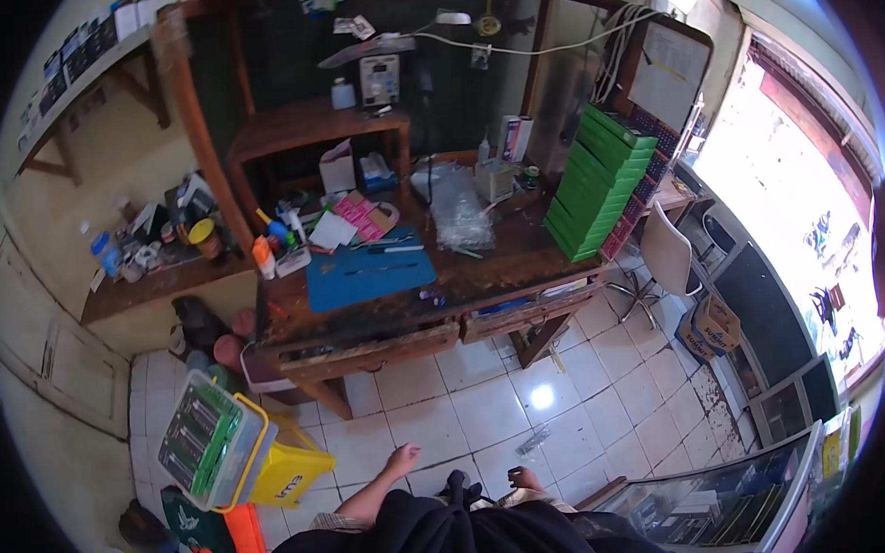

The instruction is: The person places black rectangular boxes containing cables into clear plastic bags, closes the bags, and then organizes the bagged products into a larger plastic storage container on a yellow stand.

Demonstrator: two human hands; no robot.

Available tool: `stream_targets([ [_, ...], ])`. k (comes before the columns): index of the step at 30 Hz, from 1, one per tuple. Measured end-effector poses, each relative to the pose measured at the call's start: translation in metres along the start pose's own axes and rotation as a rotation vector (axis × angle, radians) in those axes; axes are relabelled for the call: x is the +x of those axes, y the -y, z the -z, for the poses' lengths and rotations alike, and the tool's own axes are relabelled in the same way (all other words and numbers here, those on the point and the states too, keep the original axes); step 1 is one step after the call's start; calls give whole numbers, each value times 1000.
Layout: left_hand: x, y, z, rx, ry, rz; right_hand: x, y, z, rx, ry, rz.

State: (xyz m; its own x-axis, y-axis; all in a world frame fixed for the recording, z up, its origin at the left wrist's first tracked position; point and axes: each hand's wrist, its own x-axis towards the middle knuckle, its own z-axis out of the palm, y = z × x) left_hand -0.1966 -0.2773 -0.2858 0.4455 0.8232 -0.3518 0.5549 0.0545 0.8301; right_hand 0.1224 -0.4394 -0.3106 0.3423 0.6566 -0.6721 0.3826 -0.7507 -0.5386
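My left hand (403, 459) hangs low over the tiled floor with nothing seen in it, its fingers loosely bent. My right hand (524, 480) is curled near my body; whether it holds something is too small to tell. Both hands are apart from the wooden workbench (356, 325) ahead. On the bench lies a blue work mat (326, 284) with a white-and-black pen-like tool (395, 249) and a thin dark tool (381, 269). Clear plastic bags (461, 221) lie right of the mat. A stack of green drawers (593, 187) stands at the bench's right end.
A yellow bin (292, 468) and a clear-lidded box (199, 438) stand on the left. A glass display case (703, 516) is close on the right. Two bench drawers, the left drawer (372, 352) among them, are partly pulled out. A swivel chair (668, 254) and cardboard boxes (707, 329) stand farther right.
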Motion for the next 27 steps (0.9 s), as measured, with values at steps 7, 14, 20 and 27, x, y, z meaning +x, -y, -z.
stream_targets([
  [7, 91, -285, 1, -318, 187, -502, 6, 160, 149, 250, -501, 407],
  [14, 195, -502, 67, -667, 124, -904, -23, 342, 348, 435, -900, 852],
  [20, 310, -628, 79, -694, -59, -1154, -23, 429, 478, 330, -1301, 995],
  [27, 390, -704, 96, -440, -441, -1240, 5, 473, 518, 298, -1289, 987],
])
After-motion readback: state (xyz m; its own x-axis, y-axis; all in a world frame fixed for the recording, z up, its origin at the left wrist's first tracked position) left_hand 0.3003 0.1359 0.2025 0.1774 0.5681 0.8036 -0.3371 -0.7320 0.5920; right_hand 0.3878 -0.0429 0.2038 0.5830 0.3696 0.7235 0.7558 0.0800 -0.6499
